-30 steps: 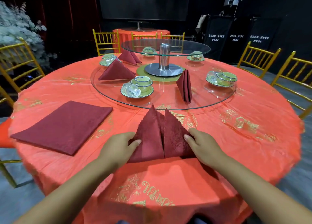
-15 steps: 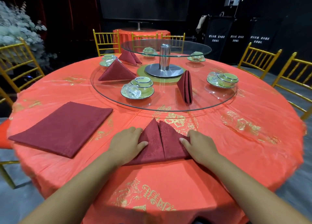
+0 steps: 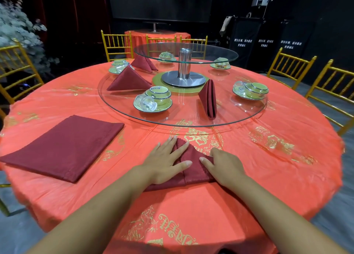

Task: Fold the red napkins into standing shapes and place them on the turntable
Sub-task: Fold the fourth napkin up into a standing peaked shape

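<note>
Red napkin [image 3: 193, 163], folded into a flat triangle with its point aimed at the turntable [image 3: 183, 122], lies on the near part of the orange-red tablecloth [image 3: 268, 167], just short of the glass rim and directly in front of you. Your left hand [image 3: 164, 161] is spread flat on the napkin's left half, fingers straight and splayed, pressing the cloth down rather than gripping it. Your right hand [image 3: 226, 165] covers the napkin's right corner with its thumb laid across the fabric toward the centre seam. Its fingers bend down at the far edge, and you cannot tell from this angle whether they pinch the cloth or only rest on it. On the turntable, three finished napkins already stand: a narrow upright fold [image 3: 207, 100] nearest you on the right, a tent-shaped fold [image 3: 129, 80] on the left, and a second tent fold [image 3: 144, 63] farther back. Green bowl-and-saucer settings [image 3: 153, 100] with overturned glasses sit between them, and a steel post [image 3: 184, 64] at the centre carries a smaller upper glass tier [image 3: 185, 51]. To your left, well apart from your hands, a flat stack of unfolded napkins [image 3: 63, 148] lies on the tablecloth. Gold chairs [image 3: 289, 67] ring the table.
</note>
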Demonstrator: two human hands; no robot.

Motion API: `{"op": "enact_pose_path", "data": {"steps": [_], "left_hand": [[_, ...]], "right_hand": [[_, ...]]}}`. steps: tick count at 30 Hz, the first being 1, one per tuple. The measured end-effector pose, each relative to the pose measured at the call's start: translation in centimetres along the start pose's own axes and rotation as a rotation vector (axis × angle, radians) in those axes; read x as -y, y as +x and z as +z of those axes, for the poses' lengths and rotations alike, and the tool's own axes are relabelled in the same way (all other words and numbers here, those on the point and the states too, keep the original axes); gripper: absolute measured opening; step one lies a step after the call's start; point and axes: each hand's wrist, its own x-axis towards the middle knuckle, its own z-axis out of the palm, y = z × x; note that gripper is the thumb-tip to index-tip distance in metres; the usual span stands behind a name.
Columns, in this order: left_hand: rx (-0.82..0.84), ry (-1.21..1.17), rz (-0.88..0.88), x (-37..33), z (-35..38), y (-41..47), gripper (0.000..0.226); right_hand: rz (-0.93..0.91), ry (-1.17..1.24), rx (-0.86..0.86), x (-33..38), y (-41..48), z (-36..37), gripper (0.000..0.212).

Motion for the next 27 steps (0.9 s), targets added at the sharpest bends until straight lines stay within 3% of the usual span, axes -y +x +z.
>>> {"op": "enact_pose_path", "data": {"steps": [10, 27], "left_hand": [[-0.019, 0.205, -0.039, 0.0, 1.2, 0.5, 0.097], [0.030, 0.143, -0.099, -0.3, 0.8, 0.7, 0.122]], "right_hand": [[0.018, 0.020, -0.085, -0.1, -0.4, 0.4, 0.035], [0.024, 0.059, -0.075, -0.2, -0.2, 0.5, 0.032]]}}
